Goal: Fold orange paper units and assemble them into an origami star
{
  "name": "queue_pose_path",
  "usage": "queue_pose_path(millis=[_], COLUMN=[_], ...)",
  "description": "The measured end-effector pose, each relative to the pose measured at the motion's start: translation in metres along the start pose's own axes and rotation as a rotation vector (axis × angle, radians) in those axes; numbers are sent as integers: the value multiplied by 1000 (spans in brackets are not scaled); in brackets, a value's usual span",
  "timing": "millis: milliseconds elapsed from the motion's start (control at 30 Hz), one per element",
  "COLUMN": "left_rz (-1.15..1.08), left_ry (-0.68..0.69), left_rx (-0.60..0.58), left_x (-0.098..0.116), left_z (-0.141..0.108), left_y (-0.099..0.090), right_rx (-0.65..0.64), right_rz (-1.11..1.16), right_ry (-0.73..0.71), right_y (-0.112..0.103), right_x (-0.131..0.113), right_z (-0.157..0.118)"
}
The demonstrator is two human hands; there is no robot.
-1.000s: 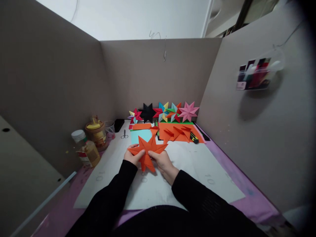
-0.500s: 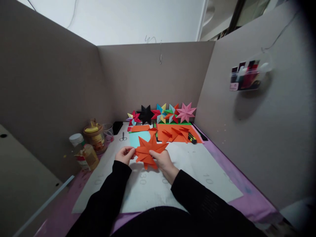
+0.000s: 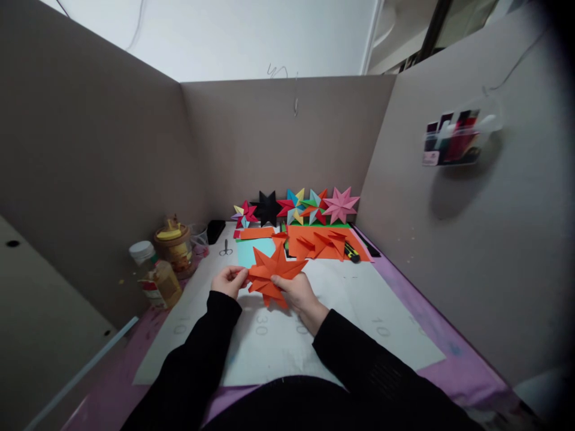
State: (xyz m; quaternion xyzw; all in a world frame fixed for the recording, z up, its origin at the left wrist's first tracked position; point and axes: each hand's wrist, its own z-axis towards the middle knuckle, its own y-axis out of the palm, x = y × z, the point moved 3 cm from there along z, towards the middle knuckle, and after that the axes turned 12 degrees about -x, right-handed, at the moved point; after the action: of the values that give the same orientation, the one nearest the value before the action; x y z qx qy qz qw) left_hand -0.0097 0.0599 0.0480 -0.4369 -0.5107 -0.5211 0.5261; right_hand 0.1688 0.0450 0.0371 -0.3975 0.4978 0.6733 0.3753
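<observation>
An orange folded paper star (image 3: 268,268) with several points is held up above the white sheet. My left hand (image 3: 229,281) pinches the tip of its left point between thumb and fingers. My right hand (image 3: 299,293) grips the star from the lower right, thumb lying across the front near the centre and the other fingers hidden behind. Just beyond the star, several folded orange pieces (image 3: 322,244) rest on orange paper, and a light blue sheet (image 3: 252,252) lies partly covered.
Finished stars, among them a black one (image 3: 268,208) and a pink one (image 3: 341,205), lean against the back panel. Scissors (image 3: 226,248) lie at left, a yellow-black cutter (image 3: 352,252) at right. A white-capped bottle (image 3: 157,278) and a pot (image 3: 174,248) stand by the left wall.
The view has shifted very slightly. Both hands keep the same hold on the star, with no other visible movement.
</observation>
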Motion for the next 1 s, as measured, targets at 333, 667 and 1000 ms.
queue_pose_path(millis=[333,667,1000], left_rz=[-160,-134,-96], left_ry=[75,-63,-42], left_rx=[-66,-108,-95], left_x=[-9,-12,-20], left_z=[0,-10,-5], left_y=[10,19,14], right_rx=[75,-52,-82], right_rz=[32,46,40], right_ry=[-42,45,104], right_y=[5,13,11], right_x=[-8,4,10], right_z=[-2,-4,-6])
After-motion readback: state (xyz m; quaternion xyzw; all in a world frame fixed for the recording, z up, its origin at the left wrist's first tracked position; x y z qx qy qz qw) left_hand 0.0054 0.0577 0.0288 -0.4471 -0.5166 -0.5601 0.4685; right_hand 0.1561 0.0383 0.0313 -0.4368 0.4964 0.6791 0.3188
